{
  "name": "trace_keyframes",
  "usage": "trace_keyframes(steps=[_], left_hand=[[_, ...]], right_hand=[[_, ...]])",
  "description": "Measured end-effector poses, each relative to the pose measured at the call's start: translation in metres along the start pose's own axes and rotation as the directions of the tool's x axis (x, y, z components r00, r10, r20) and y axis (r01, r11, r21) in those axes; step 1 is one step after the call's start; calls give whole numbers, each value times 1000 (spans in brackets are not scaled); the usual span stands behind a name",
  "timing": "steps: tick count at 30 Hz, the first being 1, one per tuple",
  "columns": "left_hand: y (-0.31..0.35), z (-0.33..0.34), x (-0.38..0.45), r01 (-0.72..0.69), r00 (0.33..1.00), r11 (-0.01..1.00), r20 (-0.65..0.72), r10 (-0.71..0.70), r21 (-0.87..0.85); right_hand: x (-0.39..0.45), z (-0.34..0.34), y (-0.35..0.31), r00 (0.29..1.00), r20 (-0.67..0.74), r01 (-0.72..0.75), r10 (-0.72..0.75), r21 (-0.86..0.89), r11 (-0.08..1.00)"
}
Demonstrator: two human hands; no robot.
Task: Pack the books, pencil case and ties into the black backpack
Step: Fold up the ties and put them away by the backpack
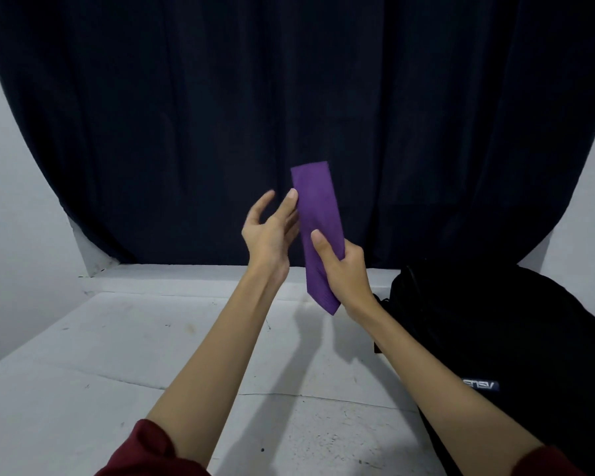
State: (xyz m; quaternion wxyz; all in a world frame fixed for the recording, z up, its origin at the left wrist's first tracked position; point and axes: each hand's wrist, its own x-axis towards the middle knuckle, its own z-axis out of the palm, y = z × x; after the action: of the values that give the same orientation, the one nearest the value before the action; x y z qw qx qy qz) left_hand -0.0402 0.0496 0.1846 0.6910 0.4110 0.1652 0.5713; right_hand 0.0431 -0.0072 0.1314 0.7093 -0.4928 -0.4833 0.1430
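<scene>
While the right hand [346, 269] grips a folded purple tie [318, 214] upright left of the black backpack [495, 324], the left hand [272, 231], fingers loosely spread, touches the tie's left edge.

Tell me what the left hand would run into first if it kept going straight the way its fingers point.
Probably the dark curtain. The left hand points up and away, its fingers alongside the purple tie held in the right hand. Nothing else shows in that line, though depth is unclear.

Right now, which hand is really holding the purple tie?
The right hand: its grip curls round the purple tie. The left hand only touches its edge, fingers straight.
</scene>
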Motion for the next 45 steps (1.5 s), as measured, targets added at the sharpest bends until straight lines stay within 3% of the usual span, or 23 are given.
trace_keyframes(steps=[4, 9, 15, 18, 20, 22, 24, 26, 28, 32, 34, 40, 45], left_hand=[[-10, 4, -6, 189, 936, 935, 232, -264, 300], [-22, 12, -9, 21, 977, 915, 186, -105, 404], [-44, 13, -18, 56, 982, 921, 147, -121, 385], [-45, 8, -15, 178, 966, 907, 108, -235, 381], [-45, 3, -15, 306, 920, 828, 77, -384, 469], [-51, -2, -17, 416, 849, 724, 51, -526, 551], [-64, -5, -20, 487, 784, 662, 48, -619, 570], [-78, -6, -21, 540, 734, 623, 47, -678, 566], [-92, -5, -25, 583, 687, 596, 56, -725, 553], [-111, 2, -30, 615, 610, 539, 86, -788, 576], [-117, 5, -30, 616, 571, 516, 114, -813, 595], [-128, 33, -35, 620, 435, 470, 223, -872, 628], [-141, 61, -27, 590, 428, 443, 204, -881, 676]], right_hand=[[0, 0, 0, 999, 41, 7, -6, -24, 1000], [-18, -4, 13, 996, 52, -67, 68, -22, 998], [-46, -29, 20, 980, 84, -172, 178, -75, 982], [-50, -64, 16, 974, 62, -184, 217, -334, 924], [-46, -100, 13, 981, -90, -186, 169, -659, 729], [-45, -132, 7, 978, -133, -182, 163, -924, 335], [-50, -152, 5, 956, -120, -124, 266, -992, -4], [-58, -161, 6, 928, -117, -67, 353, -986, -150], [-64, -164, 4, 927, -115, -74, 356, -989, -128], [-56, -169, -14, 928, -253, -296, 273, -946, 129], [-49, -175, -25, 912, -313, -370, 266, -907, 202], [-39, -191, -35, 875, -296, -420, 384, -858, 296], [-33, -197, -38, 883, -202, -365, 424, -863, 349]])
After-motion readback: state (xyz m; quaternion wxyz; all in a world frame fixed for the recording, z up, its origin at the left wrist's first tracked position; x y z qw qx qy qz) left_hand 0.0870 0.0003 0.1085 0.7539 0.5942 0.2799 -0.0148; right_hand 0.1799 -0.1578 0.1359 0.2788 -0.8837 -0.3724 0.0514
